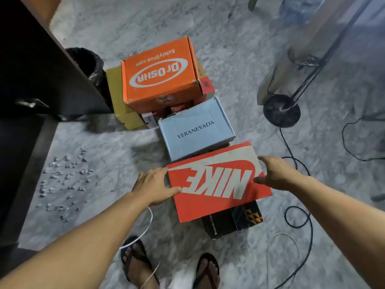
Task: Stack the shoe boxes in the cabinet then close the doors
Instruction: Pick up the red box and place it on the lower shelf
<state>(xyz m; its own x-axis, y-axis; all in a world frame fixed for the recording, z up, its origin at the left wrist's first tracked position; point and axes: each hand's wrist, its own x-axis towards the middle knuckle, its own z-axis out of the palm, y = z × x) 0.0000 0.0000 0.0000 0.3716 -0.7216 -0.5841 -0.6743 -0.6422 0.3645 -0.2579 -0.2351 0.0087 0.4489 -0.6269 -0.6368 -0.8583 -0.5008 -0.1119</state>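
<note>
The Nike box [218, 182] is found on the floor [239, 49] nearest the feet, set on top of a black box [233, 221] whose end sticks out beneath it. It is flanked by both hands: the left hand [155, 185] is laid against its left short edge, thumb over the lid corner, fingers fairly straight and not clearly curled round anything; the right hand [275, 174] is spread at the right edge, thumb reaching over the lid, fingers pointing along the far side. No firm clamp is seen yet, and full contact on the right cannot be confirmed. Beyond it a blue box [196, 130] is lined up, then an orange box [160, 78] stacked on a yellow box [116, 97]. A dark panel [41, 65], judged to be the cabinet side or door, is seen at the left; its interior is not shown. The Nike box is judged to be light, stiff-ish cardboard, probably crushable at the lid and worn at the edges; contents unknown, so weight cannot be told. Its lid may be loose, so it is best taken at both short ends, low on the walls, with thumbs on the lid to keep it shut. Its printed surface may be slightly slick. Cables [298, 215] are strewn to the right and gravel bits [64, 178] to the left, so footing is to be watched.
</note>
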